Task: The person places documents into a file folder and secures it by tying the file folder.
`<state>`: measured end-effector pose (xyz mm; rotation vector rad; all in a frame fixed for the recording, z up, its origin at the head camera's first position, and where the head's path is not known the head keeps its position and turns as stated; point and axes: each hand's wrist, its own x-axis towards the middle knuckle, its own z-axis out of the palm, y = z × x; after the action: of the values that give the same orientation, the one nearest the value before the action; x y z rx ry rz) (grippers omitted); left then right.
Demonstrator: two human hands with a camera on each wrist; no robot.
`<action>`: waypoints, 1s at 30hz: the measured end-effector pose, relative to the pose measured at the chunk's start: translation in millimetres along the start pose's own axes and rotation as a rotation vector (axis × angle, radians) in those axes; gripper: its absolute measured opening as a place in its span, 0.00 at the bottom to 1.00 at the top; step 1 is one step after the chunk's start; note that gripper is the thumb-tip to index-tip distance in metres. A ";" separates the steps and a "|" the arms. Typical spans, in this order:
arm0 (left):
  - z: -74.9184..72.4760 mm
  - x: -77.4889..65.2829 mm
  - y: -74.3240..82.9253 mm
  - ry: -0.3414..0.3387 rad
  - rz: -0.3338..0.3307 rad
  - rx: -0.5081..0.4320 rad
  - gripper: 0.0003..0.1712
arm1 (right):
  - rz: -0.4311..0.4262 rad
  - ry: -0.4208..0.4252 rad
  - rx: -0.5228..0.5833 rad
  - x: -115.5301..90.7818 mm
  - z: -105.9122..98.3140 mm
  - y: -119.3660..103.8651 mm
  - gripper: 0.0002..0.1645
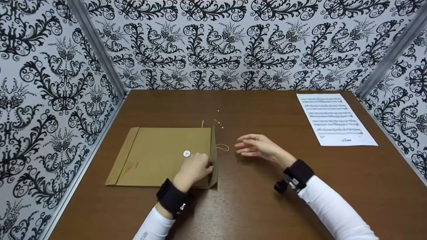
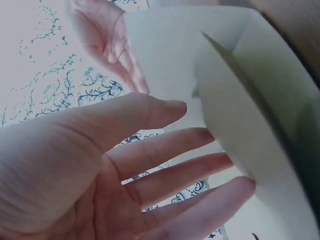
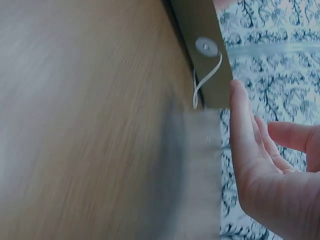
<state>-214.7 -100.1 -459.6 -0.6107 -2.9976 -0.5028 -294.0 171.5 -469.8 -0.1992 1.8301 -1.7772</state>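
Observation:
A brown kraft document envelope (image 1: 163,146) lies on the table, its flap (image 1: 215,160) raised at the right end. A white button (image 1: 186,153) sits on its face, and a string loop (image 1: 223,147) sticks out past the flap. My left hand (image 1: 196,166) is at the envelope's mouth; in the left wrist view its straight fingers (image 2: 175,170) touch the edge of a panel, the thumb apart from them. To the right of the flap, my right hand (image 1: 257,146) hovers with loosely extended fingers and holds nothing. A second button (image 3: 206,46) with string shows in the right wrist view.
A sheet of printed music (image 1: 337,120) lies at the back right of the brown table (image 1: 253,206). Small pale bits (image 1: 219,124) are scattered behind the flap. Patterned walls (image 1: 213,43) enclose the table at the back and sides.

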 end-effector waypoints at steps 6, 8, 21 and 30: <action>-4.9 -2.8 13.7 0.095 0.106 0.034 0.12 | -0.031 0.073 0.036 -21.9 -40.2 7.3 0.27; -6.6 -4.3 20.5 0.110 0.131 0.022 0.09 | -0.052 0.106 0.043 -30.5 -55.0 9.0 0.27; 6.7 -4.9 79.6 -0.078 0.484 0.063 0.10 | -0.109 0.326 0.093 -82.6 -143.9 11.8 0.28; 30.3 -9.6 94.7 -0.007 0.550 0.072 0.13 | -0.137 0.638 -0.138 -114.2 -194.3 24.8 0.20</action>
<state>-168.5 -11.6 -460.4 -1.3617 -2.6579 -0.3475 -288.7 398.1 -469.6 0.2257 2.4316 -1.9541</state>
